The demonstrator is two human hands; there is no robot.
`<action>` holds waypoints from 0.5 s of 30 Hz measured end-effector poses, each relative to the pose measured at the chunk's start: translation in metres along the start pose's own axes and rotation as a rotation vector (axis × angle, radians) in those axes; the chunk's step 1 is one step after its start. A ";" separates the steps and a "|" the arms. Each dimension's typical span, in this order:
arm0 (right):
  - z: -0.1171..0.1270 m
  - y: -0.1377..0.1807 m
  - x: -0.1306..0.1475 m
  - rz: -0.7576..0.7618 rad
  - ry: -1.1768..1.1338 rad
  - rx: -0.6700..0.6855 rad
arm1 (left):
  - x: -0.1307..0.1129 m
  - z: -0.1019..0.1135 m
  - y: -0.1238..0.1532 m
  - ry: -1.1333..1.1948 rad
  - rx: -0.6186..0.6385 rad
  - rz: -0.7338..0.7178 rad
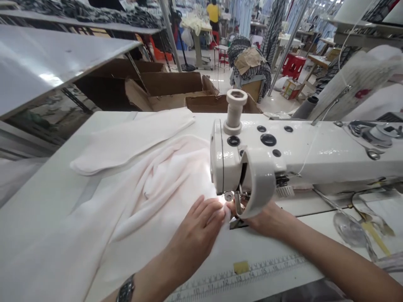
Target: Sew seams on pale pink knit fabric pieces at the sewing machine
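Note:
A white sewing machine [302, 147] stands on the table, its lamp lighting the needle area. Pale pink fabric [176, 184] spreads in folds left of the needle and runs off the table's near left side. My left hand [200, 228], with a dark watch on its wrist, lies at the fabric's edge just before the presser foot, thumb and fingers closed on a bunched bit of it. My right hand [260, 218] reaches in from the right under the machine head; the white guard hides most of its fingers, which are close to the same fabric edge.
A folded pale fabric piece [132, 138] lies at the table's back left. A measuring tape [252, 270] runs along the front edge. Scissors [367, 209] and a clear round item [351, 228] lie at right. Cardboard boxes [170, 86] stand behind the table.

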State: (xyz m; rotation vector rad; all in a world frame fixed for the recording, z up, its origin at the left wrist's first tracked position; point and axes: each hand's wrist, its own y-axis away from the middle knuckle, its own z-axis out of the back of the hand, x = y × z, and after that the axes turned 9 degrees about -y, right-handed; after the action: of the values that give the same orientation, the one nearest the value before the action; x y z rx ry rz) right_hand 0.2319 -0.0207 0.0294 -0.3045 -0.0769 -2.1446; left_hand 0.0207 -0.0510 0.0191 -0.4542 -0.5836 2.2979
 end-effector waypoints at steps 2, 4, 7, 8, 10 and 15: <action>0.005 0.004 -0.001 0.058 -0.003 -0.030 | -0.002 0.001 0.007 -0.001 -0.017 -0.045; 0.007 0.007 -0.002 0.100 0.018 -0.060 | 0.001 0.001 0.010 -0.004 0.019 -0.061; 0.004 0.010 -0.003 0.070 0.029 -0.031 | 0.008 -0.001 0.011 -0.013 0.075 -0.067; 0.001 0.010 -0.004 0.032 0.020 -0.008 | 0.010 -0.002 0.011 -0.017 0.082 -0.073; -0.004 0.011 -0.004 -0.044 0.001 0.016 | 0.013 -0.004 0.011 -0.018 0.094 -0.086; -0.009 0.013 -0.004 -0.153 0.012 -0.002 | 0.021 -0.011 0.010 0.016 0.220 -0.056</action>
State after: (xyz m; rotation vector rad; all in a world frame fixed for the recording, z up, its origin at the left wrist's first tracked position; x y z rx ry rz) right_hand 0.2428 -0.0259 0.0191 -0.2950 -0.0932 -2.2980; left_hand 0.0058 -0.0396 0.0016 -0.3451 -0.3265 2.2701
